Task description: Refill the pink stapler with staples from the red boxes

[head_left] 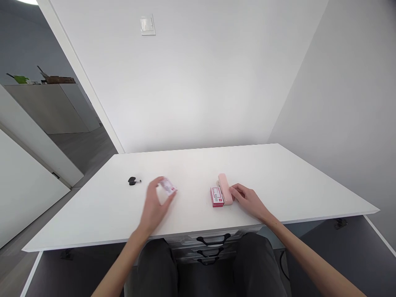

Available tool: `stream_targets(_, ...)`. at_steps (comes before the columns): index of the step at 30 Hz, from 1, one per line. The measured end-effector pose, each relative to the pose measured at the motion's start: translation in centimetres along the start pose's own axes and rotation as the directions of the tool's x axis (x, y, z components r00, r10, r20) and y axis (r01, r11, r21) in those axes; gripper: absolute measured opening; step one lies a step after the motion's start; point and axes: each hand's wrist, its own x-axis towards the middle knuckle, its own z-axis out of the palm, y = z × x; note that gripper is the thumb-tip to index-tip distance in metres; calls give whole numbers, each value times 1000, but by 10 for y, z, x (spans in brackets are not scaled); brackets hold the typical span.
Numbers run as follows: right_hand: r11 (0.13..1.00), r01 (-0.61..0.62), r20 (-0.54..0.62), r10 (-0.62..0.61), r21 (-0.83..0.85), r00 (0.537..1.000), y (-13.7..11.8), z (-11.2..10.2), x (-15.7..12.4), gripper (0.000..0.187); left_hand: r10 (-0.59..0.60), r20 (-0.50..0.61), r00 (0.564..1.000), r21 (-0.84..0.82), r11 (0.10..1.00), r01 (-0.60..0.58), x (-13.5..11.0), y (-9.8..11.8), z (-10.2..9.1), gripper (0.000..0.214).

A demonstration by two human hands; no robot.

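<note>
My left hand [154,206] grips a small white and red box [168,186] by its ends, between thumb and fingers, over the left-middle of the white table; the box is slightly blurred. A pink stapler [225,189] lies lengthwise on the table to the right. Against its right side are the closed fingertips of my right hand [247,200]; how far they wrap around it is hard to see. Close along the stapler's left side sits a red and white staple box [217,196], with a printed label on top.
A small black object with a metal clip [133,180] lies on the left of the table [192,165]. White walls stand behind and to the right. Drawers with black handles [213,239] are under the front edge, between my knees. A doorway opens at left.
</note>
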Motion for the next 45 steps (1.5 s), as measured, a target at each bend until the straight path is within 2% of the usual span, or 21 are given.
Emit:
stream_targets(2, 1000, 2, -5, -2, 1, 1000, 1, 0, 0, 42, 94, 152, 984, -142, 987, -72, -5, 26, 25, 56)
stream_targets(5, 1000, 17, -9, -17, 18, 1000, 4, 0, 2, 43, 179, 300, 937, -273, 957, -95, -9, 56, 56, 52)
stream_targets(9, 999, 39, -21, -38, 32, 999, 7, 0, 4, 42, 147, 362, 921, -332, 943, -20, -6, 74, 80, 53)
stream_targets(15, 999, 47, -37, -47, -2, 998, 7, -2, 5, 51, 130, 440, 889, -351, 936, 36, -1, 75, 92, 64)
stream_targets(22, 999, 31, -23, -31, -13, 999, 2, -3, 3, 53, 107, 498, 861, -355, 931, 89, 1, 76, 94, 73)
stream_targets(25, 1000, 19, -23, -19, -21, 1000, 1, -3, 2, 54, 89, 471, 877, -359, 928, 98, 0, 74, 92, 75)
stream_targets(27, 1000, 17, -22, -17, -13, 1000, 2, -2, 3, 53, 58, 395, 917, -346, 934, 91, 1, 66, 89, 65)
stream_targets(29, 1000, 20, -23, -20, -6, 1000, 2, -2, 3, 53, 24, 270, 962, -301, 952, 61, 6, 51, 81, 52)
stream_targets(31, 1000, 20, -23, -20, -7, 1000, 3, -2, 3, 52, -2, 116, 993, -194, 981, 25, 14, 27, 66, 44)
stream_targets(33, 1000, 15, -22, -15, -15, 1000, 2, -2, 2, 52, -29, -34, 999, -23, 999, 28, 23, 0, 44, 39)
stream_targets(35, 1000, 9, -24, -9, -26, 1000, 2, -2, 2, 51, -125, -147, 981, 136, 980, 145, 32, -28, 20, 42)
stream_targets(39, 999, 3, -35, -4, -50, 999, 1, -1, 1, 50, -391, -245, 887, 257, 856, 449, 45, -66, -15, 57)
stream_targets(42, 999, 3, -31, -5, -55, 1000, 1, 0, 1, 50, -507, -243, 827, 265, 785, 560, 51, -79, -20, 64)
stream_targets(45, 999, 3, -23, -5, -49, 1000, 2, 0, 1, 48, -504, -206, 839, 302, 783, 544, 54, -82, -17, 59)
